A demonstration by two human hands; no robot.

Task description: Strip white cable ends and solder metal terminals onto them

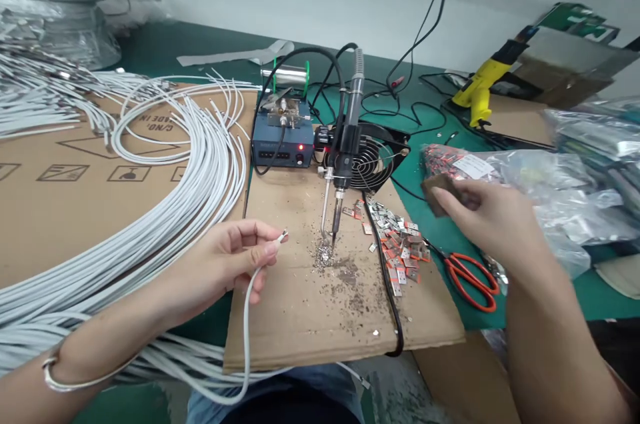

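Note:
My left hand (245,254) pinches a white cable (247,324) close to its stripped end, which points up and right. The rest of that cable hangs down in a loop past the cardboard's front edge. On the right, my right hand (493,217) grips a small flat brown block (440,194) between thumb and fingers; its material is hard to make out. Between the hands, a soldering iron (343,171) stands tip down in a holder, with a thin metal tube (326,204) beside it. Solder bits (324,254) lie under the tip.
Small metal plates with orange parts (400,244) are piled right of the iron, near orange-handled scissors (470,281). Behind are a blue soldering station (283,144), a solder spool (287,77), a fan (375,161) and a yellow heat gun (480,87). Many white cables (200,211) cover the left.

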